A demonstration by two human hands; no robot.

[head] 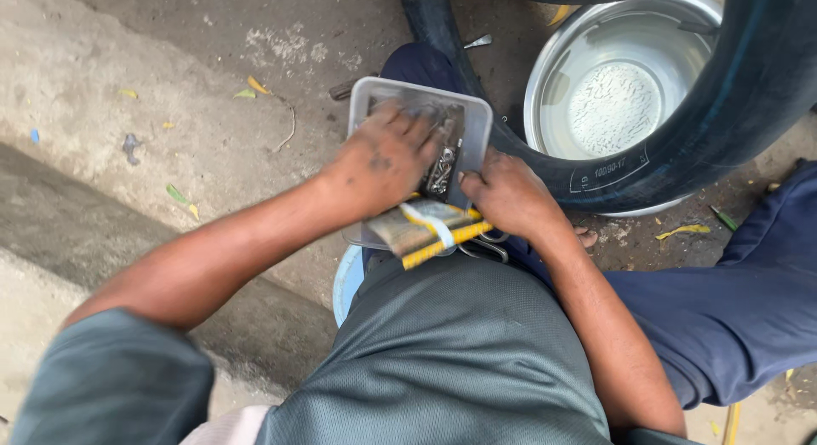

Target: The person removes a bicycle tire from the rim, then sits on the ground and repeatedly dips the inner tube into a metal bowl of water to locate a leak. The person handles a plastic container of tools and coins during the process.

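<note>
A clear plastic box point(477, 113) rests on my lap, holding several small metal parts point(442, 168). My left hand point(383, 160) reaches into the box, fingers curled over the parts; whether it grips any is hidden. My right hand point(506, 194) presses against the box's near right side, fingers bent on its edge. Just below both hands lies a yellow-and-white bundle of tools or patches point(434, 228), with a metal loop point(485, 249) beside it.
A black tyre point(681, 156) curves around a steel basin of water point(613, 96) at the upper right. A blue-trousered leg point(732, 300) fills the right side. Concrete ground with leaves point(170, 156) lies to the left, with a step edge. A blue rim point(345, 279) shows beneath my lap.
</note>
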